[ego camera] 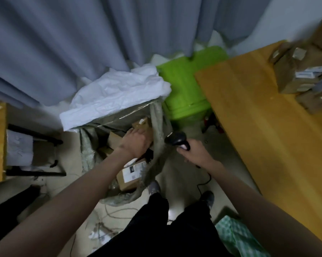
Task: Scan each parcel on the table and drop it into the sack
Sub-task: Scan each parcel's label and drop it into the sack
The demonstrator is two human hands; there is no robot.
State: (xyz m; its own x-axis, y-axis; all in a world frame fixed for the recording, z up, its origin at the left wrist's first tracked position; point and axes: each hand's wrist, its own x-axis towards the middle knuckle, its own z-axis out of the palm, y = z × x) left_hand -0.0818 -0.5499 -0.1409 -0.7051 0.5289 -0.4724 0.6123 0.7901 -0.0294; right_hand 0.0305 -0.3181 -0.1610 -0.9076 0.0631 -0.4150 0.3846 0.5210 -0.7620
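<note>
the box [140, 127] in the left hand [133, 143] is small brown cardboard, so it is likely light and stiff, with hard flat sides that do not squash. it is not slippery, and one hand can hold it well. the best place to take it is across the top, thumb on one side and fingers on the other, away from the label. it probably will not break from a short drop onto the other boxes.

the box is brown with a white label on top. it is down inside the open sack [157, 125], near the far side. the left hand lies over it with fingers curled down around it. i cannot tell if they grip it tight or are about to let go.

the sack is grey-green, soft and floppy, standing on the floor with its mouth open. more boxes lie in it, one with a big white label [132, 173] nearest the person.

the right hand [192, 152] is wrapped around the handle of a black scanner [176, 139], just beside the sack.

more brown boxes [301, 75] wait on the desk [249, 112] on the right, so the job looks only partly done.
</note>
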